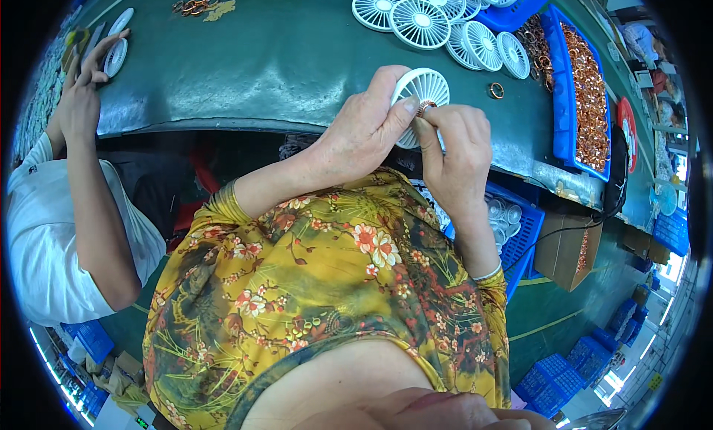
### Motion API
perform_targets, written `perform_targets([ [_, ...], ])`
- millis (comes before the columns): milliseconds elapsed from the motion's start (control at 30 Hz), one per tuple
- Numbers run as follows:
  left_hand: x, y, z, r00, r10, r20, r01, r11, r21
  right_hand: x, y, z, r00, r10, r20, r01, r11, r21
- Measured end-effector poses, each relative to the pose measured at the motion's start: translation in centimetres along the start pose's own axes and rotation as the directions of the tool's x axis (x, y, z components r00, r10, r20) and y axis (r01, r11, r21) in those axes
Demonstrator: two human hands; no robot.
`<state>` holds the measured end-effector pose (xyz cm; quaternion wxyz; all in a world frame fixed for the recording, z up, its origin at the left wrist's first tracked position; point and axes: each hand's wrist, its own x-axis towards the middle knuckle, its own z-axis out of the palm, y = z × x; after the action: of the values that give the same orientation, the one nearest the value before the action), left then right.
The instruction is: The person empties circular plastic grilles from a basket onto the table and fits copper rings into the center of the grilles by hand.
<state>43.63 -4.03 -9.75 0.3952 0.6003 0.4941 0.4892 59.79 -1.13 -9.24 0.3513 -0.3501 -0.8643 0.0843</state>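
Just past the near edge of the green table, my left hand (355,125) grips a round white slotted fan grille (437,83) by its side, thumb across its face. My right hand (462,149) is closed, thumb and fingers pinching a small copper-coloured ring (424,108) against the middle of the grille. Fingers partly cover that ring, so I cannot tell whether it is seated. On the table to the right lies a single loose copper-coloured ring (496,90). Beyond my hands is a pile of similar white grilles (420,21).
A blue tray (562,111) full of copper-coloured rings stands at the right. More rings (199,4) lie at the far left of the green table (245,66). Left of me a co-worker's hand (80,96) touches white grilles. A cardboard box (553,244) and blue crate sit below the edge.
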Motion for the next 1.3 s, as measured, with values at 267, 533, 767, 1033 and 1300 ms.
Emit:
perform_targets([
  [267,-1.0,0.1,-1.6,0.91,-0.057,0.41,0.237,0.884,-0.402,-1.3,0.9,-2.2,0.984,-0.176,0.022,0.17,0.97,0.173],
  [533,-1.3,-1.2,-1.3,0.934,0.223,0.279,-0.252,0.965,0.071,-2.5,2.1,1.1,0.987,0.159,0.017,-0.104,0.561,0.821],
  [767,-1.4,-2.6,-1.8,0.949,0.249,0.194,-0.283,0.943,0.176,-1.9,1.8,2.4,0.923,0.26,0.282,-0.348,0.26,0.901],
  [1033,-0.6,-4.9,-6.6,0.784,0.559,-0.27,-0.165,0.607,0.778,2.5,9.6,-1.2,0.919,0.352,-0.18,-0.307,0.922,0.236],
  [1300,-2.9,-4.5,-8.3,0.877,0.371,-0.307,0.203,0.293,0.934,3.1,15.9,-1.8,0.978,0.068,-0.197,-0.124,0.95,-0.288],
])
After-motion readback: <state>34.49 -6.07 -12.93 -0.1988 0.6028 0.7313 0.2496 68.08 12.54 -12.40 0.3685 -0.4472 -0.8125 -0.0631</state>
